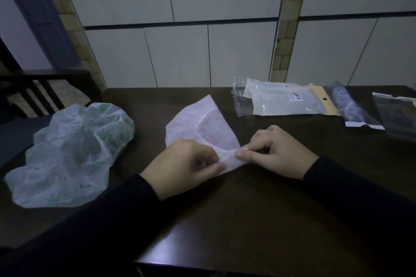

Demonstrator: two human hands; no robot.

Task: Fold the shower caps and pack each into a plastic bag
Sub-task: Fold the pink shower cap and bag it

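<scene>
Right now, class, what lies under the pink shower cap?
The dark table shows all around the pink shower cap, which lies flat on it. Whatever sits beneath its folded layers is covered.

Person in dark sleeves working at dark table (247, 220). Left hand (184, 164) and right hand (279, 153) pinching near corner of folded pink shower cap (200, 126), lying flat. Green-patterned shower cap (72, 153) lying crumpled at left. Packed plastic bags (283, 101) lying at far right, in front of white cabinets (180, 56).
</scene>
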